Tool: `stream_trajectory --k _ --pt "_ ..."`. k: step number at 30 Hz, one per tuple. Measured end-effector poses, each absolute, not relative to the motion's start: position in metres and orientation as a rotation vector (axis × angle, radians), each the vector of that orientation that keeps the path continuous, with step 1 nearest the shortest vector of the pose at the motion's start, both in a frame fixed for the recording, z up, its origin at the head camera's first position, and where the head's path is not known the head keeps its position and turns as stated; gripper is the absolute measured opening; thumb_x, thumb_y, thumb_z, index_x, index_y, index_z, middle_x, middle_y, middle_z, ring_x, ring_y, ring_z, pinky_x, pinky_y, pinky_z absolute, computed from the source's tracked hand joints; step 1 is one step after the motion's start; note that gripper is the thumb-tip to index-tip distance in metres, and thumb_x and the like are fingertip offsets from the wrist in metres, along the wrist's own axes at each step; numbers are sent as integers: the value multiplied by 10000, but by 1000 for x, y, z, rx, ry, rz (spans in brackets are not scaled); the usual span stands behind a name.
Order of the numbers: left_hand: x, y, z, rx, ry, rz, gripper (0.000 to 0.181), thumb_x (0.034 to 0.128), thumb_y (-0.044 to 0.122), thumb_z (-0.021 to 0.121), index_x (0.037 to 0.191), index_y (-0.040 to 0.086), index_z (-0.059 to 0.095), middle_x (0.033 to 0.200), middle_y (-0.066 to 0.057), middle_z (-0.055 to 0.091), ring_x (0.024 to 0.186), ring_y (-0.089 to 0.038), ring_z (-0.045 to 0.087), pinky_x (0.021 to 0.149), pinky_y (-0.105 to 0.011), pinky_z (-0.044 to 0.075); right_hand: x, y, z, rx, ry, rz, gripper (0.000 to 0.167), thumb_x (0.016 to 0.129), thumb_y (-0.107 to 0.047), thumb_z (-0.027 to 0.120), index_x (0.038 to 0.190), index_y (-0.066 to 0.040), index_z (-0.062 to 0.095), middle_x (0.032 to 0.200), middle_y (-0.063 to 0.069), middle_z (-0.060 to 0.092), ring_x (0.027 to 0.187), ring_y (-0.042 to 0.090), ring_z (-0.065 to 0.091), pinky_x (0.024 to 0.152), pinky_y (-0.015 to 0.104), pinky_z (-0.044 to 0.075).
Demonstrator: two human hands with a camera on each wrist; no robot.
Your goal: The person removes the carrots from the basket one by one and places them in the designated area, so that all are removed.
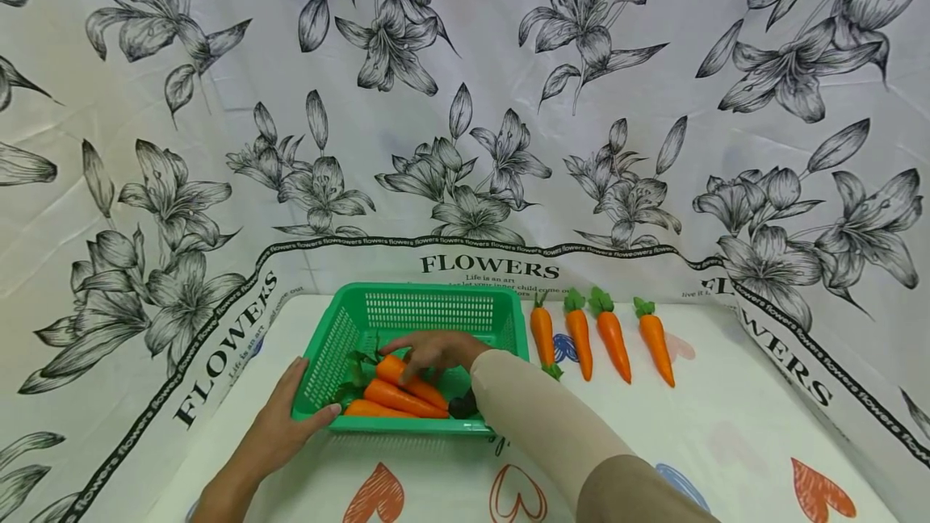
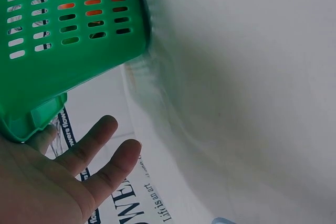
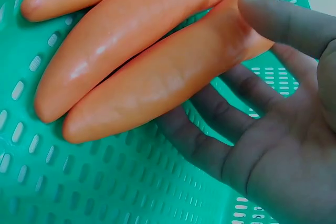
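A green plastic basket [image 1: 407, 425] with slotted walls holds several orange carrots. My right hand [image 1: 436, 351] reaches into it and holds the rearmost carrot [image 1: 425, 391] near its leafy end. In the right wrist view the thumb lies on top of this carrot [image 3: 142, 90], with the fingers along its other side. A second carrot [image 1: 400, 399] lies alongside, and a third [image 1: 374, 410] rests by the near wall. My left hand [image 1: 286, 418] touches the basket's near left corner, thumb over the rim; in the left wrist view its fingers [image 2: 113, 169] are straight and spread.
Several carrots lie in a row right of the basket, including one at the row's right end [image 1: 657, 349]. A dark rounded object [image 1: 462, 404] sits in the basket beneath my right forearm, partly hidden. Flower-printed cloth [image 1: 479, 184] rises behind the white table cover [image 1: 726, 410].
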State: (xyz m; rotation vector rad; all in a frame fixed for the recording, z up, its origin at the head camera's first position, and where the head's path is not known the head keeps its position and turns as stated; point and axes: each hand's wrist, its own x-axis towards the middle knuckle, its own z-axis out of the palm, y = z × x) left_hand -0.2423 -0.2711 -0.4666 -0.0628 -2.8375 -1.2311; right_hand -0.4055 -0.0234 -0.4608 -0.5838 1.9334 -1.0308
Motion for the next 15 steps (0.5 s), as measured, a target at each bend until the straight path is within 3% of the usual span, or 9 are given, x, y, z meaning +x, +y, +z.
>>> stream_trajectory --k 15 --pt "-241 -269 -465 -51 -2835 -1224 992 887 455 667 1559 91 35 1572 -238 33 1352 -536 152 964 -722 224 -407 -23 -461 -589 1958 -1049 642 842 -14 732 1390 -290 543 1299 123 534 1044 280 586 775 515 520"
